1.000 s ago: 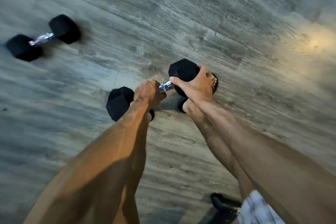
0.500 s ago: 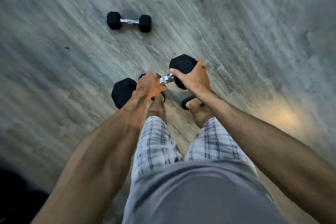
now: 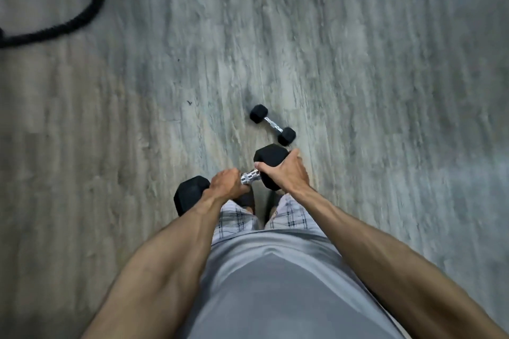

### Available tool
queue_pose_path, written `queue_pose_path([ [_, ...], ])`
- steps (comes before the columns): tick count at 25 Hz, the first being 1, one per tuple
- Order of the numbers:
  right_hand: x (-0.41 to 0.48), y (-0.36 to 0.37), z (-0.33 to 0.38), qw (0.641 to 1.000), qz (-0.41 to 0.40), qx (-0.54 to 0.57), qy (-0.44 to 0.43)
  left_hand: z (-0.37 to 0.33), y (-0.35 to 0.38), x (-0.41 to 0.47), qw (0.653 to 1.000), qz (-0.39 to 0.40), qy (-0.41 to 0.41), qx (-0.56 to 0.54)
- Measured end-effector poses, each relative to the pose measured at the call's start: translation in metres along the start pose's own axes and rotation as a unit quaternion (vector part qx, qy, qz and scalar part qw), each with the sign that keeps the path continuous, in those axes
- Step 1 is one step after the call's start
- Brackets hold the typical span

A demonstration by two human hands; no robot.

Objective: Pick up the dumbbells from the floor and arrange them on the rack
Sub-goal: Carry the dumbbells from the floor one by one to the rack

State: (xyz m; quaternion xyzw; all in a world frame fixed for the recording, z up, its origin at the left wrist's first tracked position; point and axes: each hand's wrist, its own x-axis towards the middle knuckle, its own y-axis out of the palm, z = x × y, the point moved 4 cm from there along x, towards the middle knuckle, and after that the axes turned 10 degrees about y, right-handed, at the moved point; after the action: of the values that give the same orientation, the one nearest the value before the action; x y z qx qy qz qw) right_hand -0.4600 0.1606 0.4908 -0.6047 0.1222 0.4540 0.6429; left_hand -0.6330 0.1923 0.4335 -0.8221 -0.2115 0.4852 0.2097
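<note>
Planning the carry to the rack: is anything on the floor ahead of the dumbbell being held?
Yes: a small dumbbell lies on the floor just ahead of the large hex dumbbell gripped by left hand and right hand. A black rope lies far left. The rack is out of view.

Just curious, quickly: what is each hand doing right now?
Left hand: closed round the big dumbbell at its chrome handle.
Right hand: closed over the same dumbbell's other head.
</note>
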Motion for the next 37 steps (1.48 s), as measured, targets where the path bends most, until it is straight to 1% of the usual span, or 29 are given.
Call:
queue_pose_path([
  [4,0.012,0.009,0.084,0.995,0.012,-0.06,-0.085,0.037,-0.045,0.005,0.995,-0.04,-0.043,-0.081],
  [8,0.026,0.016,0.159,0.982,0.017,-0.123,-0.142,0.064,-0.088,0.019,0.985,-0.067,-0.081,-0.136],
  [11,0.036,0.025,0.224,0.967,0.057,-0.167,-0.184,0.085,-0.129,0.029,0.973,-0.089,-0.123,-0.173],
  [16,0.036,0.042,0.329,0.931,0.089,-0.244,-0.258,0.123,-0.187,0.031,0.943,-0.135,-0.183,-0.243],
  [21,0.017,0.093,0.419,0.888,0.122,-0.296,-0.332,0.185,-0.23,0.02,0.912,-0.17,-0.227,-0.296],
  [25,-0.008,0.151,0.488,0.856,0.136,-0.348,-0.358,0.252,-0.253,0.012,0.875,-0.191,-0.245,-0.37],
  [29,-0.043,0.217,0.559,0.84,0.141,-0.378,-0.364,0.334,-0.291,-0.006,0.856,-0.207,-0.26,-0.396],
  [32,-0.072,0.254,0.602,0.837,0.131,-0.382,-0.369,0.386,-0.317,-0.026,0.86,-0.205,-0.261,-0.388],
  [35,-0.103,0.293,0.643,0.832,0.134,-0.388,-0.372,0.438,-0.346,-0.05,0.855,-0.209,-0.271,-0.391],
  [37,-0.119,0.318,0.668,0.831,0.138,-0.389,-0.373,0.472,-0.36,-0.061,0.858,-0.201,-0.274,-0.384],
])
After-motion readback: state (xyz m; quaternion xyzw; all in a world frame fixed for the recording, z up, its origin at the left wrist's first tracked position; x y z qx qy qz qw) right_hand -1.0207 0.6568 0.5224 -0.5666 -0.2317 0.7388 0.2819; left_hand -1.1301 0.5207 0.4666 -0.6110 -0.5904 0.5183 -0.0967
